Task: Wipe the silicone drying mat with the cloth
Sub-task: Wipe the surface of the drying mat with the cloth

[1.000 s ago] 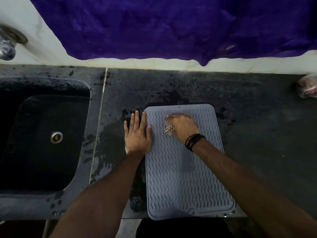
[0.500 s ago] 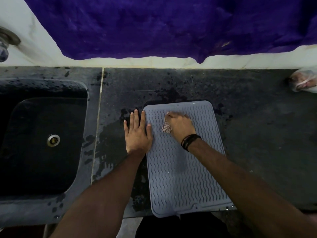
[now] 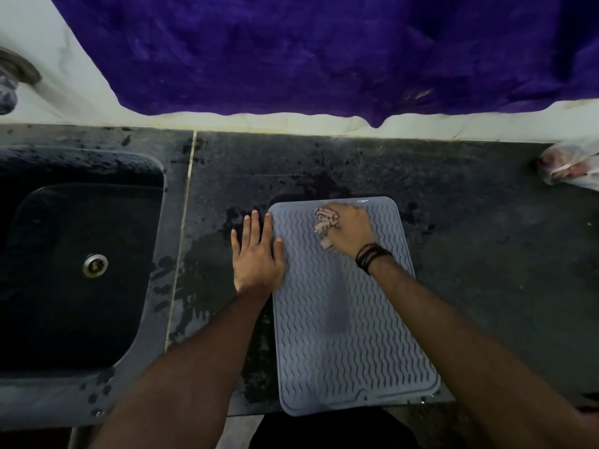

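A grey mat [image 3: 350,319] lay on a dark worktop [image 3: 486,254]. The right hand [image 3: 351,233] pressed a bunched cloth [image 3: 325,223] at its far edge, fingers curled round it. The left hand [image 3: 257,254] lay flat, fingers straight, at the left edge. Most of the mat seemingly remained unwiped.

My right hand [image 3: 351,233] grips cloth [image 3: 325,223] on mat [image 3: 350,335], frame centre | my left hand [image 3: 257,254] flat at mat's left edge | sink [image 3: 64,270] left
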The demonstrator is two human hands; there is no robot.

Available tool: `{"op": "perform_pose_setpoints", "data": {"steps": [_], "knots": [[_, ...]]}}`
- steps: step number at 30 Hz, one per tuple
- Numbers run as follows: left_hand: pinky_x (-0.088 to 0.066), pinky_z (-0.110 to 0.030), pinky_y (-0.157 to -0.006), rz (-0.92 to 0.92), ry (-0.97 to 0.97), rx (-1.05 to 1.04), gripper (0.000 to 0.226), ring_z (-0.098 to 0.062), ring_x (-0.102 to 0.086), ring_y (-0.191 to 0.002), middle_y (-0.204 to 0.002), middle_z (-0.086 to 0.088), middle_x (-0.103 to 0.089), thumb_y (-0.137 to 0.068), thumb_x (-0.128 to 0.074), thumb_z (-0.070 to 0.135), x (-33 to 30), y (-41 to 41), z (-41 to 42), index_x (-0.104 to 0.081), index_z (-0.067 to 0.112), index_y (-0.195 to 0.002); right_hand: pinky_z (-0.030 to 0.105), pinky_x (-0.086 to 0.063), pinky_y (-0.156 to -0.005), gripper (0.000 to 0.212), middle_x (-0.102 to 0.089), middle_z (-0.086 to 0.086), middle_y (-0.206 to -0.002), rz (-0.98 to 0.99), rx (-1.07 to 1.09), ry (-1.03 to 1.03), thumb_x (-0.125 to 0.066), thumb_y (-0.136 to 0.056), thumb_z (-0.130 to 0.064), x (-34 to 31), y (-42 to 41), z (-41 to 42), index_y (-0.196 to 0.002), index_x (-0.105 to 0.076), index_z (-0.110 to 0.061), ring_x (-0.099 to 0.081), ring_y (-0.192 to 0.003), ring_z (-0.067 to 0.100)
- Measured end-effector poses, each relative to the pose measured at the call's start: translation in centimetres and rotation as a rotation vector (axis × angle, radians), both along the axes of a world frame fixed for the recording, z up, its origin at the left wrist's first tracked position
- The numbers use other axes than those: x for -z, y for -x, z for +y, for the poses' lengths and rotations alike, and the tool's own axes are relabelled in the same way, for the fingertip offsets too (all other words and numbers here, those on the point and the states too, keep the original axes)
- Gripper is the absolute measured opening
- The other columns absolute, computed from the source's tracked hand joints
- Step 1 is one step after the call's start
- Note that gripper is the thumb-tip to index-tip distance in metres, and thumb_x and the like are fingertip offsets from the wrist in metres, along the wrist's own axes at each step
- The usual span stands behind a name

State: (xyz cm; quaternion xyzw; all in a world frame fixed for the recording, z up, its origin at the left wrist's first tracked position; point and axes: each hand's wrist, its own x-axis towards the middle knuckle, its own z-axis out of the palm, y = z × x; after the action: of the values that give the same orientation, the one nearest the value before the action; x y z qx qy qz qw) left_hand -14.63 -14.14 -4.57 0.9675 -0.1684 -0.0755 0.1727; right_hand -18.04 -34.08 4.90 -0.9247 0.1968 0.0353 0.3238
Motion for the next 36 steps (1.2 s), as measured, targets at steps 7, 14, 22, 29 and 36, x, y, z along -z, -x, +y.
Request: {"op": "perform_pose_setpoints", "data": {"steps": [7,14,22,29,36], "knots": [[0.008,-0.046,-0.125,-0.004,0.005,0.003,0.062,-0.015,0.005,-0.155,-0.168,-0.002,-0.005,-0.103,-0.017,0.048,0.0,0.0,0.1,-0.009,0.027,-0.161,0.041,-0.051,-0.092,0.046,-0.055,0.010,-0.125,0.170,-0.249,0.259,-0.071,-0.077,-0.017,1.3,-2.1,0.2,-0.122,-0.061,-0.010,-0.053,-0.115,0.029],[0.003,-0.047,-0.125,-0.011,-0.005,0.004,0.062,-0.015,0.003,-0.155,-0.168,-0.001,-0.006,-0.103,-0.017,0.049,0.0,0.0,0.2,-0.009,0.028,-0.161,0.043,-0.033,-0.111,0.056,-0.046,0.008,-0.137,0.224,-0.458,0.411,-0.069,-0.081,-0.020,1.2,2.7,1.6,-0.133,-0.050,-0.012,-0.039,-0.130,0.029],[0.000,-0.049,-0.125,-0.026,-0.006,0.000,0.061,-0.014,0.002,-0.155,-0.168,-0.001,-0.008,-0.103,-0.017,0.051,0.4,0.0,0.2,-0.010,0.030,-0.160,0.038,-0.044,-0.099,0.045,-0.055,0.006,-0.125,0.198,-0.481,0.318,-0.068,-0.082,-0.023,0.1,5.0,1.2,-0.125,-0.059,-0.014,-0.048,-0.118,0.025],[0.002,-0.047,-0.125,-0.020,-0.019,0.000,0.061,-0.012,0.004,-0.155,-0.168,0.001,-0.006,-0.103,-0.016,0.052,0.5,0.0,0.3,-0.007,0.033,-0.160,0.040,-0.034,-0.110,0.054,-0.050,0.006,-0.138,0.140,-0.348,0.351,-0.064,-0.082,-0.011,0.4,0.7,-0.2,-0.135,-0.052,-0.013,-0.040,-0.130,0.027],[0.002,-0.046,-0.125,-0.009,-0.001,-0.003,0.062,-0.012,0.004,-0.155,-0.168,0.002,-0.006,-0.102,-0.017,0.053,-0.1,0.1,0.2,-0.008,0.033,-0.160,0.041,-0.028,-0.114,0.056,-0.042,0.006,-0.145,0.191,-0.438,0.417,-0.062,-0.086,-0.013,1.2,3.8,1.0,-0.139,-0.045,-0.014,-0.031,-0.136,0.027]]}}
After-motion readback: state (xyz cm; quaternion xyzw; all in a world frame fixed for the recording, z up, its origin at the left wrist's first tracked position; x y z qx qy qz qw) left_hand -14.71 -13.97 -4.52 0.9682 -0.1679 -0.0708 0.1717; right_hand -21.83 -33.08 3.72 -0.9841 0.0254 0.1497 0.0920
